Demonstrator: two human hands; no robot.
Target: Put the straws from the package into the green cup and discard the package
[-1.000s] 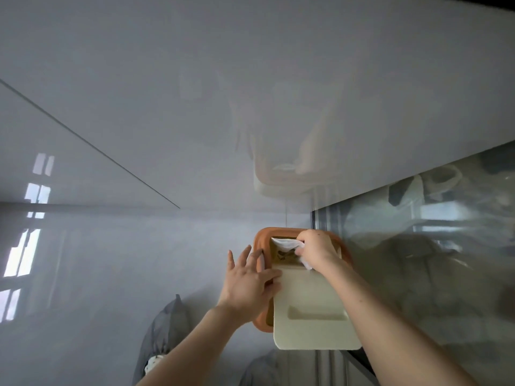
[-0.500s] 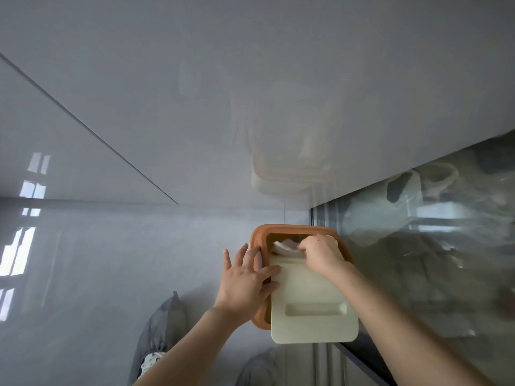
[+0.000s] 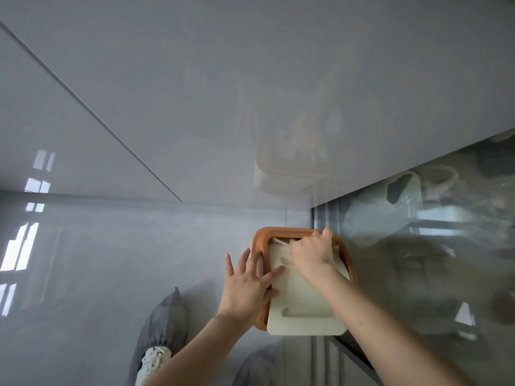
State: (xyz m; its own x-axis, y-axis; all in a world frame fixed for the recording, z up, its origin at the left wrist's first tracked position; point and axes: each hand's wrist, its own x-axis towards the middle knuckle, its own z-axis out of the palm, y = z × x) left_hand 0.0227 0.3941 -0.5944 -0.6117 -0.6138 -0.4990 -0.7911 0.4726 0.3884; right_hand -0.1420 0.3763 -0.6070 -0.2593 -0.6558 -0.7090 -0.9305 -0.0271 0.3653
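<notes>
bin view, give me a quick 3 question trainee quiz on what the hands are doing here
1. True or false: the left hand lies flat on the orange-rimmed bin's side.
2. Which hand pushes the white package under the cream lid? A left, B right
3. Fill in: the bin's rim is ____.

Key: 1 true; 2 B, the right hand; 3 orange.

The left hand (image 3: 246, 285) is lying flat with fingers spread against the orange rim of a small waste bin (image 3: 257, 240) standing on a glossy grey floor (image 3: 111, 260). The right hand (image 3: 312, 250) is pressing a crumpled white package (image 3: 281, 241) into the gap at the far edge of the bin's cream swing lid (image 3: 301, 310). A white sneaker (image 3: 153, 360) is showing below a grey trouser leg (image 3: 164, 316).
</notes>
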